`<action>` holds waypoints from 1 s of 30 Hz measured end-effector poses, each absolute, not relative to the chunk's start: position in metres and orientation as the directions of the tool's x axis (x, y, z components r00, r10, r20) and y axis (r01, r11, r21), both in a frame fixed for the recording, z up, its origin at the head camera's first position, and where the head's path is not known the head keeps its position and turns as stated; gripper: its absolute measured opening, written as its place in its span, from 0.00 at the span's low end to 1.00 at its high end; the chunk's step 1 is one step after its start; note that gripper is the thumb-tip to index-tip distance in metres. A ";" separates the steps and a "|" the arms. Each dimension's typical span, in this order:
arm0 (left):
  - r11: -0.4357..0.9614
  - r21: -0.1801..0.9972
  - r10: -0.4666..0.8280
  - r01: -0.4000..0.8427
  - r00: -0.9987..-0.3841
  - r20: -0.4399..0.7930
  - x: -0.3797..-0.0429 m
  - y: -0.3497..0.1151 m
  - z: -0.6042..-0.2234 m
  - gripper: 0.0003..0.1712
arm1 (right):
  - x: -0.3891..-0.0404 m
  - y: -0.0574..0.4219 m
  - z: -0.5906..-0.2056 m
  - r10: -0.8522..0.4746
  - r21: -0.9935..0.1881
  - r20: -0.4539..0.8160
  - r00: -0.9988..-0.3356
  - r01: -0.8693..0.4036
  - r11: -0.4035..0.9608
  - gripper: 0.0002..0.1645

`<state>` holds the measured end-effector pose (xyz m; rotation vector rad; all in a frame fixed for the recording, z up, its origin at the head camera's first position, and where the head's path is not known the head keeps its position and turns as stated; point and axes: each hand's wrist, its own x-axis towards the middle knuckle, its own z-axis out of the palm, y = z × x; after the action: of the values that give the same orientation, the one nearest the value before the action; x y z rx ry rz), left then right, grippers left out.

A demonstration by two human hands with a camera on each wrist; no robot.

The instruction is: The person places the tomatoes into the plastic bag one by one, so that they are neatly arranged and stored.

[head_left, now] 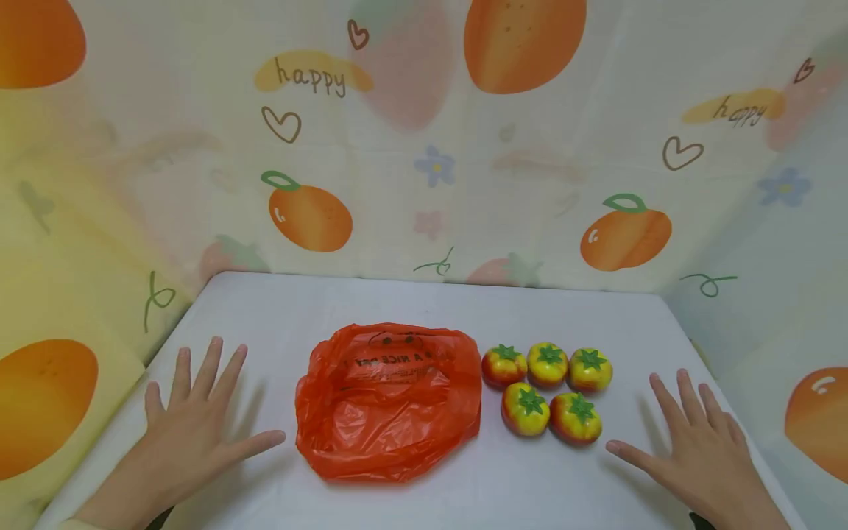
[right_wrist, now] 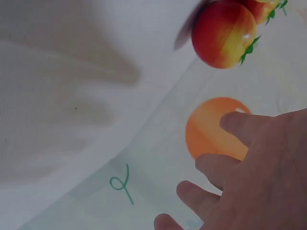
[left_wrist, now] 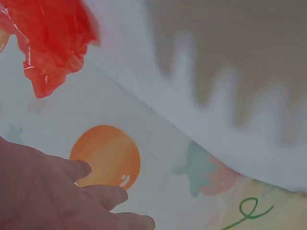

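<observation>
A red plastic bag (head_left: 391, 442) lies on the white table, its mouth spread wide and dark printing on its far inner side. Just right of it sit several red-and-yellow toy fruits (head_left: 525, 409) with green star-shaped leaf tops, grouped in two rows. My left hand (head_left: 192, 430) is spread with straight fingers to the left of the bag, apart from it. On the other side, my right hand (head_left: 709, 449) is also spread, to the right of the fruits and touching none. The bag (left_wrist: 57, 43) shows in the left wrist view, and a fruit (right_wrist: 223, 33) in the right one.
The white table (head_left: 265, 309) ends at a back edge against a hanging cloth (head_left: 384, 162) printed with oranges, hearts and "happy". The cloth also rises along the left and right sides. Shadows of both hands fall on the tabletop.
</observation>
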<state>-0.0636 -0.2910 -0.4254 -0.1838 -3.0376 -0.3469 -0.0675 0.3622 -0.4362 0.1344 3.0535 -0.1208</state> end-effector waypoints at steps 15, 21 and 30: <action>0.907 0.383 0.183 0.176 -0.983 0.018 -0.092 -0.236 -0.426 0.74 | -0.065 0.331 -0.426 -0.053 -0.141 0.049 -0.997 -0.059 0.988 0.73; 0.846 0.529 0.132 0.063 -0.987 -0.095 -0.102 -0.213 -0.422 0.71 | -0.068 0.306 -0.422 -0.068 -0.186 0.059 -0.996 -0.078 0.979 0.71; 0.815 0.576 0.072 -0.058 -0.977 -0.200 -0.118 -0.203 -0.417 0.66 | -0.071 0.283 -0.422 -0.066 -0.223 -0.004 -0.998 -0.063 0.973 0.62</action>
<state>-0.1175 -0.2027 -0.4167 -0.0123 -3.1955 -1.0257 -0.0706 0.2834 -0.4222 -0.1013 3.1090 -0.3516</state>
